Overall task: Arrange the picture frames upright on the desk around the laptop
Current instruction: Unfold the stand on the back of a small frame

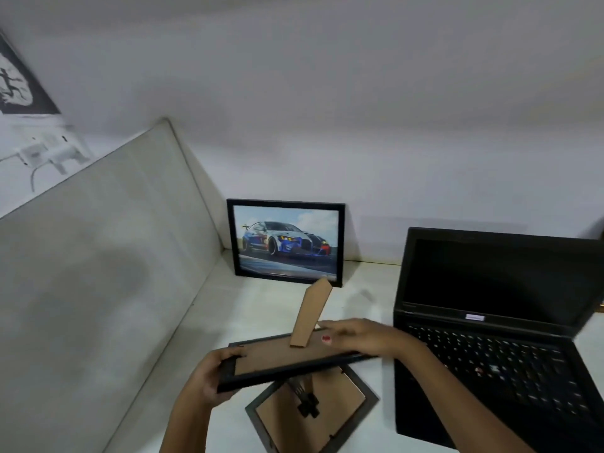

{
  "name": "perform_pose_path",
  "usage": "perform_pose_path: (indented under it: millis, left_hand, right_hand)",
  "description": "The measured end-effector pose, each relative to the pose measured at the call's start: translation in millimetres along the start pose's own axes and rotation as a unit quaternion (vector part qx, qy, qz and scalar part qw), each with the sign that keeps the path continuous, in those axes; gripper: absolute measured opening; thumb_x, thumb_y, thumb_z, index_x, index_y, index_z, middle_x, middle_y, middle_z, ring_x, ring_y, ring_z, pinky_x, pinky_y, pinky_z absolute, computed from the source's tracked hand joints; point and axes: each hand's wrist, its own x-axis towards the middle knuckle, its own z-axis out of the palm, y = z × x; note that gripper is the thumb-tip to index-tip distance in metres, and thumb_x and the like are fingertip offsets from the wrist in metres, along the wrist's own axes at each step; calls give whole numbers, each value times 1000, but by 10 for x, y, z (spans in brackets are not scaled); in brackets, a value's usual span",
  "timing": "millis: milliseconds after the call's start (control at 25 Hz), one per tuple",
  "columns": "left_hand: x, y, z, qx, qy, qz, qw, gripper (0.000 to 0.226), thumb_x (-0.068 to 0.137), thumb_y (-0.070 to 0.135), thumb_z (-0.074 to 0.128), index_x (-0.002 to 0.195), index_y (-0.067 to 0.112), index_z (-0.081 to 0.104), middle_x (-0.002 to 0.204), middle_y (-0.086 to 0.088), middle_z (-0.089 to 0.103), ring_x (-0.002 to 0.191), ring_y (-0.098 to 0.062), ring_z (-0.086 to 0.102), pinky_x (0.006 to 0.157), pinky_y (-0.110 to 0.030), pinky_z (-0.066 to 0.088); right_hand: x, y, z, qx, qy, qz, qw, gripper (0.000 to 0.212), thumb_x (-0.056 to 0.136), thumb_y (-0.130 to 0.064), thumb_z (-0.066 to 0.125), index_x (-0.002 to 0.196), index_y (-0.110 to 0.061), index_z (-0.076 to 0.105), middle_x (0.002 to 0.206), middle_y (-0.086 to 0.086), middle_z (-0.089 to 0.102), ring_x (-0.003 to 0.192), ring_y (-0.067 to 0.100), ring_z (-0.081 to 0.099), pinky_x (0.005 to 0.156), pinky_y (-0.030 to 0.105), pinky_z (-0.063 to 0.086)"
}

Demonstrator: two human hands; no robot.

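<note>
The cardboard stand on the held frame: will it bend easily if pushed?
Probably yes: the stand looks like thin cardboard joined only at its lower end. The frame itself seems stiff, held flat between the left hand and right hand.

I am holding a black frame point(287, 358) back-up, stand raised; another point(310, 410) is lying face-down beneath; the car picture point(287, 241) is standing upright left of the open laptop point(500, 322).
</note>
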Motion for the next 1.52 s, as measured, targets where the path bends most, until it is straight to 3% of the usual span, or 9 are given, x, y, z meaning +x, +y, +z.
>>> perform_pose_path:
  millis: [280, 440, 520, 640, 760, 920, 1160, 1320, 1520]
  left_hand:
    - [465, 188, -486, -200, -12, -31, 979, 16, 75, 2, 43, 85, -10, 49, 60, -26, 59, 35, -29, 61, 31, -28, 50]
    - [464, 299, -485, -185, -44, -18, 982, 34, 49, 3, 77, 70, -17, 60, 70, -30, 65, 44, -34, 66, 36, -32, 54]
    - [486, 402, -519, -132, -31, -19, 991, 31, 60, 29, 71, 69, 1, 62, 61, -17, 71, 49, -29, 69, 45, -31, 57]
    - [591, 514, -584, -6, 63, -12, 998, 66, 81, 65, 32, 99, 5, 53, 82, -12, 65, 75, -28, 64, 72, -35, 48]
    - [739, 464, -637, 32, 152, 33, 987, 78, 80, 69, 33, 132, 10, 39, 123, -18, 51, 115, -38, 48, 97, -47, 37]
    - [916, 207, -501, -77, 30, 104, 991, 88, 65, 72, 47, 130, 12, 47, 117, -11, 60, 116, -33, 49, 95, -45, 38]
    - [1062, 129, -516, -207, -110, 84, 969, 100, 38, 82, 63, 112, 13, 65, 116, -17, 68, 107, -41, 62, 79, -53, 56]
    - [1120, 179, -594, -248, -188, 163, 936, 88, 73, 73, 43, 139, 16, 34, 140, -19, 47, 133, -43, 34, 108, -62, 26]
    - [1151, 246, -499, -180, -174, 196, 948, 94, 24, 70, 79, 105, 22, 70, 103, -8, 74, 94, -31, 70, 72, -48, 59]
  right_hand:
    - [803, -4, -90, 180, 176, -116, 961, 30, 63, -7, 79, 85, -24, 70, 84, -7, 74, 88, 12, 66, 82, 26, 50]
    - [1094, 101, -38, 124, 192, -122, 966, 33, 61, -4, 79, 73, -33, 70, 75, -20, 71, 77, 6, 64, 76, 25, 50]
    - [1248, 91, -29, 134, 239, -132, 953, 34, 64, 1, 76, 68, -31, 67, 67, -17, 69, 69, 4, 61, 70, 20, 49]
    - [1458, 22, -72, 136, 276, -129, 943, 31, 66, -1, 75, 67, -29, 61, 66, -9, 62, 64, 7, 56, 63, 24, 46]
    - [1558, 85, -80, 242, 284, -106, 922, 22, 65, -9, 77, 70, -21, 59, 68, 2, 62, 69, 20, 60, 62, 29, 51]
    - [1589, 191, 196, 507, 206, -46, 836, 70, 31, -43, 89, 82, -7, 55, 70, 1, 73, 72, 17, 69, 61, 31, 58]
    - [1532, 338, 610, 637, 143, 8, 758, 36, 69, -10, 64, 102, -2, 53, 88, 11, 73, 85, 24, 69, 75, 39, 58]
    - [1516, 412, 539, 502, 148, 27, 852, 15, 79, -2, 62, 93, -7, 60, 87, 8, 70, 86, 23, 68, 77, 38, 57]
    - [1651, 369, 289, 250, 173, 18, 952, 23, 67, -8, 77, 86, -12, 65, 86, 9, 67, 81, 23, 64, 68, 22, 52]
